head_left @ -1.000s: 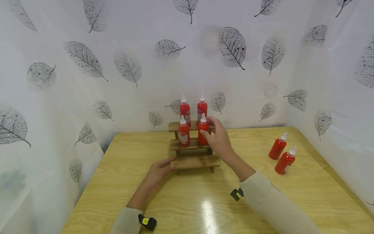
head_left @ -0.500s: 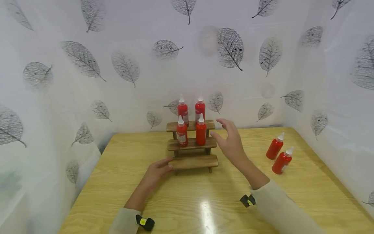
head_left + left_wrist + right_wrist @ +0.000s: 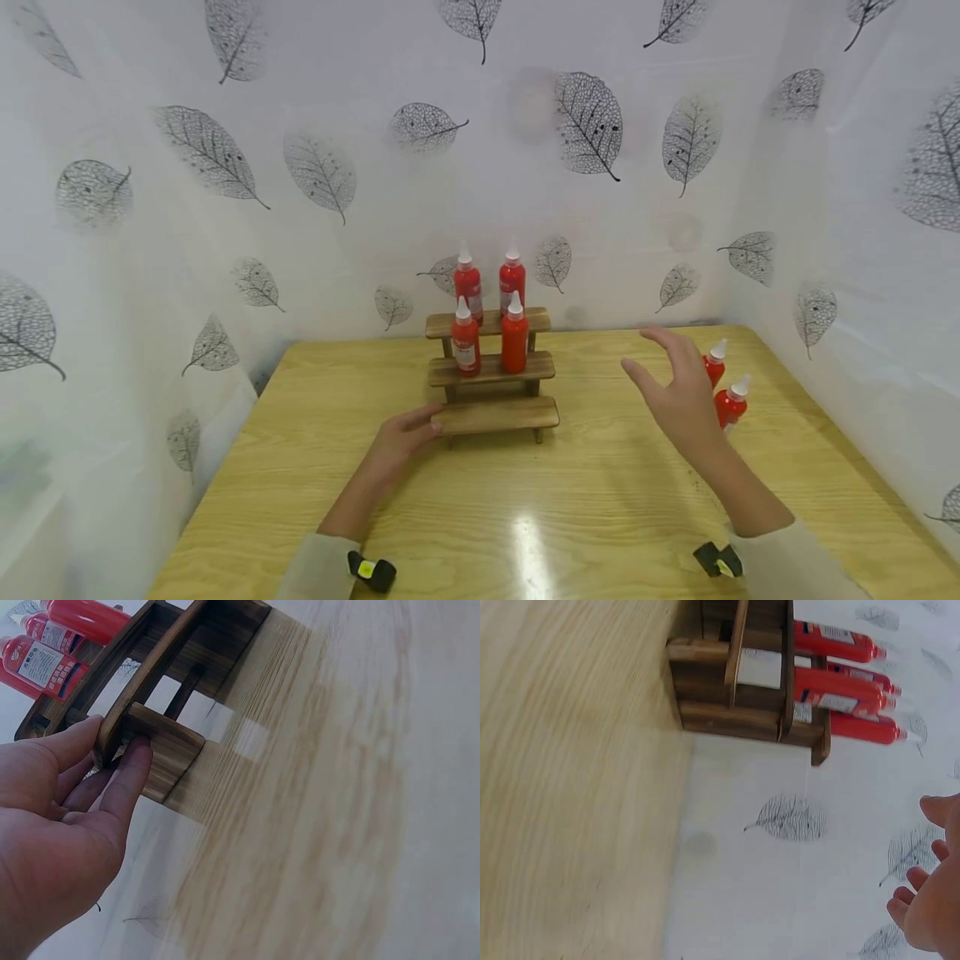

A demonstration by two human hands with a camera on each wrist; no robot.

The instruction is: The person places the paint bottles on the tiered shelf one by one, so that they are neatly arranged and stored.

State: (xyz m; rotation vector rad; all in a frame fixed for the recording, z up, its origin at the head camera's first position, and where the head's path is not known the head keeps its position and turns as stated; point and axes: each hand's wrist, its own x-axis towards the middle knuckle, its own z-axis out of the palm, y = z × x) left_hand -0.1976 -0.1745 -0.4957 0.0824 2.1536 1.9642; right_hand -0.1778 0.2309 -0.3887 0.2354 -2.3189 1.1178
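A three-tier wooden stand stands toward the back of the table. My left hand pinches the left end of its lowest shelf, thumb above and fingers below in the left wrist view. Red squeeze bottles with white pointed caps stand upright: a left bottle and a right bottle on the middle shelf, and two more, a left one and a right one, on the top shelf. My right hand is in the air, holding nothing, fingers and thumb spread apart, partly overlapping two bottles on the table.
Two more red bottles, a farther one and a nearer one, stand at the right of the wooden table. A white leaf-print sheet hangs around the back and sides.
My right hand has let go of the right bottle on the middle shelf and moved right, toward the two bottles on the table. My left hand has stayed at the stand.
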